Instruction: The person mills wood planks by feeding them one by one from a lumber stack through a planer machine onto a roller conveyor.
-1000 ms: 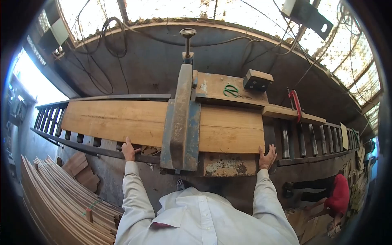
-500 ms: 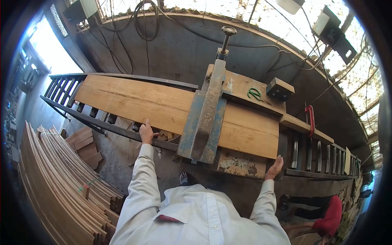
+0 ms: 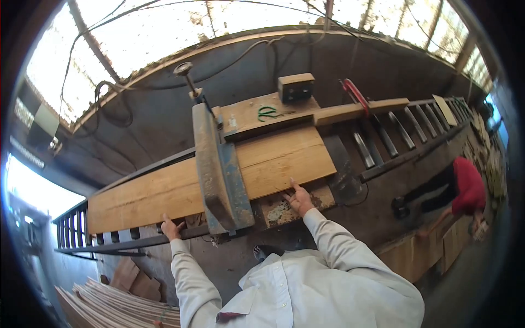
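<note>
A long wooden board point(image 3: 147, 194) lies flat, passing under the blue, worn metal crosspiece point(image 3: 216, 169) of a machine and showing on both sides of it. Left of the crosspiece, my left hand point(image 3: 173, 227) is at the board's front edge, its thumb and forefinger spread apart. To the right of the crosspiece, my right hand point(image 3: 300, 201) has a finger over the front edge of the board and its thumb lower down against it. Its remaining fingers are partly hidden. A paint-worn metal bed point(image 3: 273, 212) shows below the board there.
Roller conveyor point(image 3: 407, 128) extends right, with a red clamp point(image 3: 356, 97) on a wooden strip point(image 3: 361, 111) behind. A switch box point(image 3: 296, 88) stands at the back. Stacked wood strips point(image 3: 117, 303) lie lower left. A person in a red shirt point(image 3: 469, 186) bends over boards at right.
My right hand has left the board's right end and is now on its front edge, nearer the machine. My left hand stays near the front edge. The view has turned rightward.
</note>
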